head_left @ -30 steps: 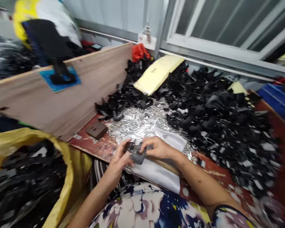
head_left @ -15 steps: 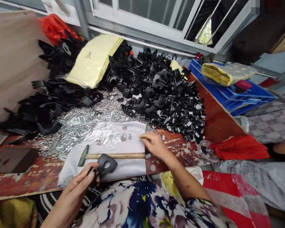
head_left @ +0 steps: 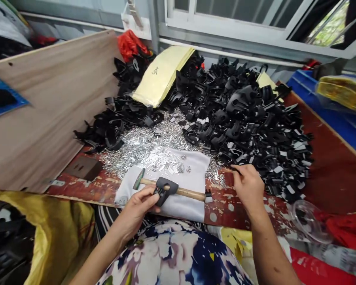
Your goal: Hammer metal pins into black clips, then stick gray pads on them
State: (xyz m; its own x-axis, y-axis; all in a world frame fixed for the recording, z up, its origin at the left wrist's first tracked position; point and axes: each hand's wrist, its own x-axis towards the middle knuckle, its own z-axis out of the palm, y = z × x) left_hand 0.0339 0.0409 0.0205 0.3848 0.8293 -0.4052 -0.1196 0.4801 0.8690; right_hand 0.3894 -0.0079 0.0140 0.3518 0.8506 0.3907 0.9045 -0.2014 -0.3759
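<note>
My left hand (head_left: 139, 202) grips a flat black plastic piece (head_left: 169, 187) with a round hole, tilted above the hammer (head_left: 191, 193). The hammer has a wooden handle and a greenish head, and lies across a pale grey cloth (head_left: 192, 210). Out to the right, my right hand (head_left: 249, 185) is closed in a pinch on a small dark piece (head_left: 235, 170), at the near edge of a heap of black plastic parts (head_left: 234, 130). Silvery metal pins (head_left: 163, 158) lie loose on the cloth's far part and beyond it.
A yellow paper stack (head_left: 163, 75) rests on black parts at the back. A wooden board (head_left: 56, 107) stands upright at left, near a brown block (head_left: 84, 168). At right are a clear plastic tub (head_left: 307, 221), red cloth (head_left: 344, 229) and a blue crate (head_left: 329, 114).
The view has turned left, shifting things rightward in the picture. My right hand has left the cloth's edge for the black heap and now pinches a small dark piece. My left hand keeps its piece.
</note>
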